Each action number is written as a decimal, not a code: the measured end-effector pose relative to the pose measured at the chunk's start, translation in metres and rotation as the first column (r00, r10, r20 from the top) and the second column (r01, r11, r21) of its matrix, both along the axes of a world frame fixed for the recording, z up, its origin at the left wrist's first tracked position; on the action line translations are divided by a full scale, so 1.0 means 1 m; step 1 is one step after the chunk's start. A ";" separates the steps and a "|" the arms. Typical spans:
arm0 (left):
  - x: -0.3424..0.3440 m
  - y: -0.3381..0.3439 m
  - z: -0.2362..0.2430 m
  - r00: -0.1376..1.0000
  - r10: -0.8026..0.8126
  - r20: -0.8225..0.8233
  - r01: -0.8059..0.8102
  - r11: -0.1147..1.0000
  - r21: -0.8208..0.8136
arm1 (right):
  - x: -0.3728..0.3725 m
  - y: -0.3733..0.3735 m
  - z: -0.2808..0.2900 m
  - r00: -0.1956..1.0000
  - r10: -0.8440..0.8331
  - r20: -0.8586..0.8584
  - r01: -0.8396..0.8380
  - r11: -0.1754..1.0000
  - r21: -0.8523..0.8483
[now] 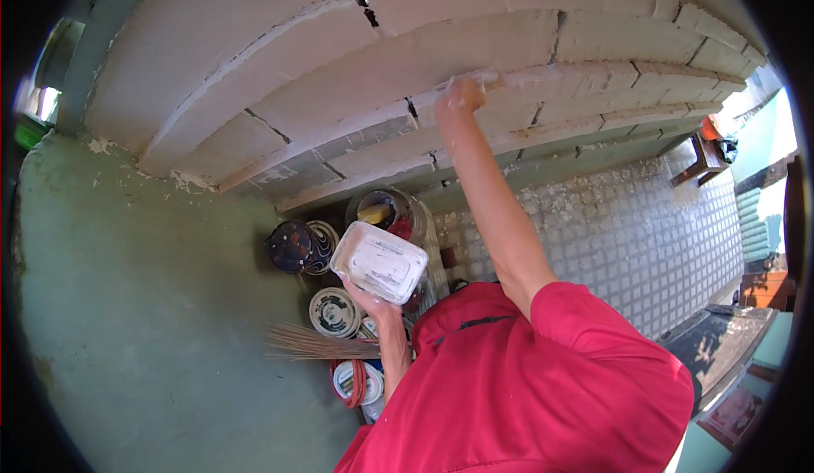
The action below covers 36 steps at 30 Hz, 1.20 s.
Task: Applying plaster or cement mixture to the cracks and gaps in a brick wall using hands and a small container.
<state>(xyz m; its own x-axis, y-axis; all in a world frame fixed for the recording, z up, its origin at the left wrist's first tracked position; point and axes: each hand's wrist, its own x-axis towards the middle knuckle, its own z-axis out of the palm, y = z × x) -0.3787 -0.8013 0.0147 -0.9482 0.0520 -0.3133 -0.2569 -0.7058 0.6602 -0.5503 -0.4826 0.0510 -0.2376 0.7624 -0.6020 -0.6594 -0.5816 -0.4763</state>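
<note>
My left hand (pixel 370 301) grips a shallow white rectangular plastic tub (pixel 383 261) from below, its inside smeared with whitish paste. High on the wall, my right hand (pixel 461 97) is closed against the edge of a pale ledge (pixel 585 79). A whitish edge of something shows at its fingers, too small and covered to name. White smears mark the hand and forearm. Along the stepped, block-like surface run dark gaps (pixel 370 17) between sections, and one greyer patch (pixel 365 138) lies left of my right hand.
Below the tub stand paint-spattered buckets (pixel 292 247), a lidded white pail (pixel 335 312) and a bundle of thin sticks (pixel 314 342). A dark bucket (pixel 392 202) holds something yellow. Patterned floor tiles (pixel 610 227) stretch right, toward a wooden stool (pixel 702 161). A green wall (pixel 153 303) is at left.
</note>
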 end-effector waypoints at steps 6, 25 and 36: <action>0.008 -0.012 -0.003 0.997 0.048 0.066 -0.044 0.998 -0.055 | 0.006 -0.023 0.023 0.979 0.001 -0.204 0.043 0.976 0.212; 0.020 -0.009 -0.001 0.997 0.069 0.044 -0.063 0.989 -0.133 | 0.025 -0.026 0.047 0.919 0.111 -0.377 0.015 0.949 0.316; 0.016 -0.007 -0.001 1.000 0.019 0.004 -0.018 0.998 -0.062 | 0.014 0.003 0.035 0.972 -0.148 -0.184 0.210 0.895 0.394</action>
<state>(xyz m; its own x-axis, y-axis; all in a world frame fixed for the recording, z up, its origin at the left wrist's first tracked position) -0.3628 -0.8081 0.0132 -0.9473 0.0148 -0.3200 -0.2474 -0.6682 0.7017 -0.5362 -0.4797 0.0857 -0.1346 0.9709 -0.1983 -0.8138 -0.2225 -0.5369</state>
